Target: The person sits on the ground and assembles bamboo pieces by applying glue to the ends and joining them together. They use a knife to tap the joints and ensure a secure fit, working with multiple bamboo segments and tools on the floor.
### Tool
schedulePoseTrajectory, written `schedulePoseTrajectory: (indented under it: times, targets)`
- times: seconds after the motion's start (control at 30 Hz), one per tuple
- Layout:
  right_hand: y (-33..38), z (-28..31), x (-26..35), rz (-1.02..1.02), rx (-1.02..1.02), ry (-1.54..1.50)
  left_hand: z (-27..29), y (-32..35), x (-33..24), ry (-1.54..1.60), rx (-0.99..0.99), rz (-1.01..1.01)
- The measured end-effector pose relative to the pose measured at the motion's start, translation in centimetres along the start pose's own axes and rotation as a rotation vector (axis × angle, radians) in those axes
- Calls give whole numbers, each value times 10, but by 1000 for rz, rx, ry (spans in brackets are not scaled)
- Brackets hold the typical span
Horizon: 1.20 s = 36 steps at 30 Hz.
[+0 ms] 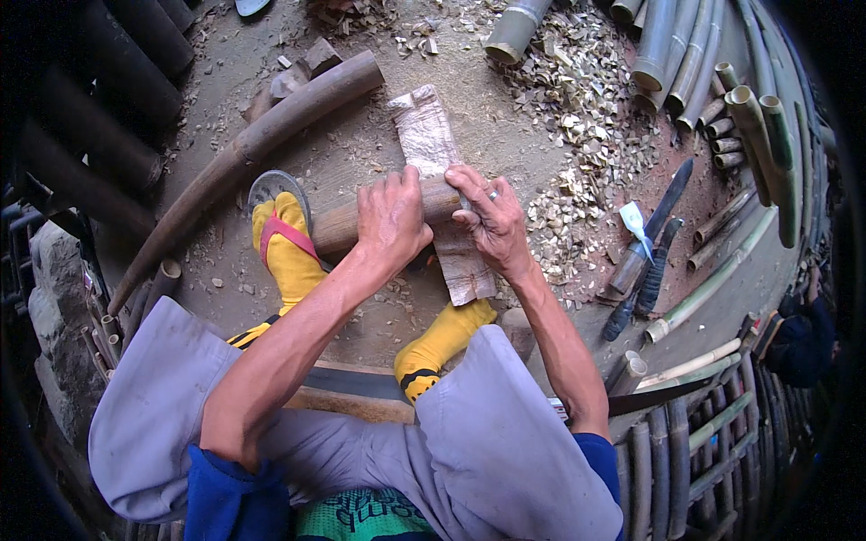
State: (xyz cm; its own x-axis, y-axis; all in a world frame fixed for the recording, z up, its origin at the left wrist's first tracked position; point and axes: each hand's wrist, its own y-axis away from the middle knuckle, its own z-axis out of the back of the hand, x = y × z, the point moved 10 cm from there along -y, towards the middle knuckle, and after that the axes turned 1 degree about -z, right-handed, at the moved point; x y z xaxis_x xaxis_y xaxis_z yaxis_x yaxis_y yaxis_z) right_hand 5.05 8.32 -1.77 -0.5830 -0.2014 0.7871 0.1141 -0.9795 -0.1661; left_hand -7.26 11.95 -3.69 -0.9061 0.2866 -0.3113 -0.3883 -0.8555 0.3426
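Note:
A short brown bamboo tube (336, 228) lies crosswise between my feet. My left hand (391, 216) is closed around its middle, knuckles up. At the tube's right end, my right hand (492, 219), with a ring on one finger, grips with the fingers over the top and the thumb at the near side. Under the tube and across it runs a flat, wrinkled, pale-brown strip (426, 131), whose lower end touches my right foot in a yellow sock (448, 341). My left foot (290, 243), also in a yellow sock, wears a red-strapped sandal beside the tube's left end.
A long curved bamboo pole (244, 149) lies at the left, by some brick-like blocks (322, 56). Wood chips (577, 153) cover the ground to the right. Beyond lie a long dark blade (669, 200), a black-wrapped tool (651, 279) and several bamboo poles (767, 149).

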Motion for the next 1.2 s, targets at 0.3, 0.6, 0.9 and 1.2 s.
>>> schedulePoseTrajectory:
  times: [0.3, 0.6, 0.9, 1.2]
  targets:
    - [-1, 1, -1, 3, 9, 20, 2, 1, -1, 2, -18, 25]
    - [2, -1, -3, 5, 5, 43, 4, 2, 0, 68, -3, 47]
    - [1, 0, -4, 22, -13, 44, 3, 3, -1, 34, -30, 31]
    - [-1, 1, -1, -5, 21, 38, 19, 14, -8, 131, -199, -101]
